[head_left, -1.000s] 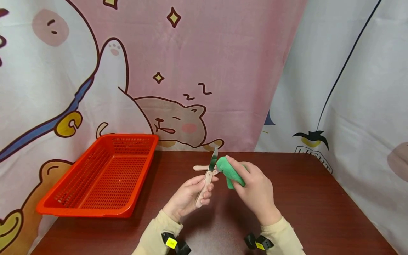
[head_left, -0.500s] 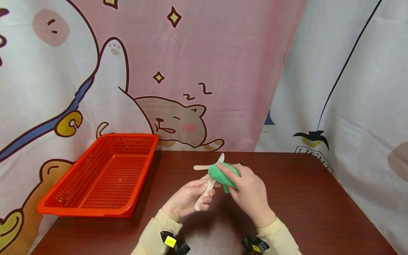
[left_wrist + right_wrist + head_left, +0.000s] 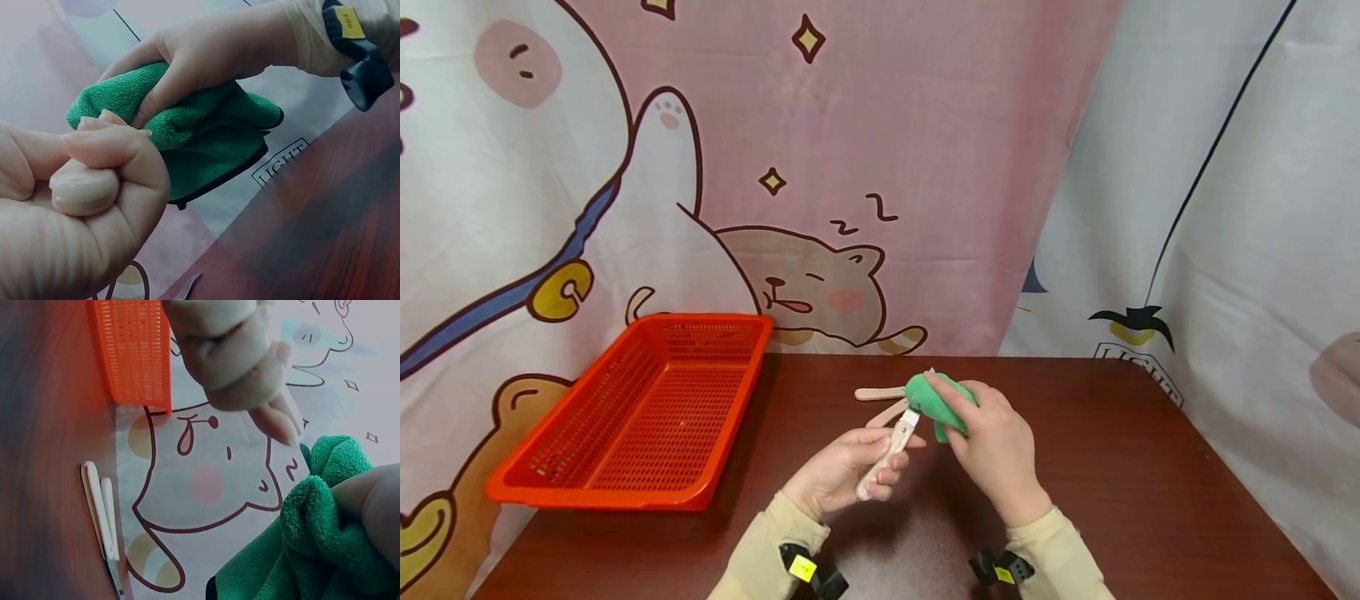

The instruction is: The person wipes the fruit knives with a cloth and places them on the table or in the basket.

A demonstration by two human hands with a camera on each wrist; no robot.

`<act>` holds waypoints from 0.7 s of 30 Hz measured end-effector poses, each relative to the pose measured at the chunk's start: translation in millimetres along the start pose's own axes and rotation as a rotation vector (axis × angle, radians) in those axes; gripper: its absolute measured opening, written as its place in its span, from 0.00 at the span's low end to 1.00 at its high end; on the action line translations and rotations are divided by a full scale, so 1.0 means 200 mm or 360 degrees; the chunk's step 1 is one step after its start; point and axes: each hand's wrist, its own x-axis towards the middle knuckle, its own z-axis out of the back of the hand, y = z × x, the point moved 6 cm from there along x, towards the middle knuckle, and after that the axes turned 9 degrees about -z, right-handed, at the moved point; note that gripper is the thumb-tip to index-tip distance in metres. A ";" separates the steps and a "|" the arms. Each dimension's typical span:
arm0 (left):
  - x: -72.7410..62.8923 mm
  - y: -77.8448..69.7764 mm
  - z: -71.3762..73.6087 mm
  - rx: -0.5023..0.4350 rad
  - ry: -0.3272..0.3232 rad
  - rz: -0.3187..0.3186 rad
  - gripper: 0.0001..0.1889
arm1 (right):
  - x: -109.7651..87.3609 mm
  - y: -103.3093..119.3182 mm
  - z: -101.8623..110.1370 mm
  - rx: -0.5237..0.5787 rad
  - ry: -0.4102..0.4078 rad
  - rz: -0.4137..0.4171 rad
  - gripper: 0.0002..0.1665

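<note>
My left hand [image 3: 842,467] grips the cream handle of a knife [image 3: 886,457], which points up and away over the table. A rivet shows near the blade's base. In the left wrist view the butt of the knife handle [image 3: 86,190] pokes out of the curled fingers. A green cloth [image 3: 934,402], bunched up, covers most of the blade; only its base and a bit near the tip show. My right hand [image 3: 997,446] pinches this cloth between thumb and fingers. The dark-edged lower part of the cloth [image 3: 219,165] hangs loose in the left wrist view.
Two more cream handles, one straight [image 3: 878,393] and one slanted [image 3: 887,412], lie on the brown table [image 3: 1135,467] beyond my hands; a blade shows beside them in the right wrist view. An orange-red plastic basket [image 3: 700,492] stands at left. A printed curtain [image 3: 955,167] hangs behind.
The cloth began beside the bare blade, slid down over it toward the handle, and has now moved back up toward the tip. My left hand keeps its grip on the knife, nearly still.
</note>
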 end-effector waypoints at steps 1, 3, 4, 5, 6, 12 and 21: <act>0.00 0.00 0.00 0.0001 0.0009 0.0005 0.19 | 0.00 -0.01 0.00 -0.0005 -0.0007 -0.0008 0.45; 0.00 0.01 -0.01 0.0001 0.0014 0.0024 0.19 | 0.01 -0.02 0.02 -0.0014 -0.0022 -0.0021 0.44; 0.00 0.01 -0.01 -0.0003 0.0014 0.0034 0.19 | 0.01 -0.03 0.02 -0.0016 -0.0026 -0.0031 0.44; 0.00 0.01 -0.01 0.0000 0.0017 0.0041 0.19 | 0.01 -0.04 0.02 -0.0019 -0.0028 -0.0043 0.44; 0.00 0.01 -0.02 0.0003 0.0020 0.0046 0.19 | 0.01 -0.05 0.03 -0.0020 -0.0034 -0.0054 0.44; 0.00 0.02 -0.02 0.0004 0.0028 0.0060 0.19 | 0.02 -0.09 0.04 -0.0040 -0.0020 -0.0123 0.45; -0.01 0.00 -0.02 0.0048 0.0051 0.0028 0.18 | 0.03 -0.14 0.06 -0.0070 0.0005 -0.0210 0.44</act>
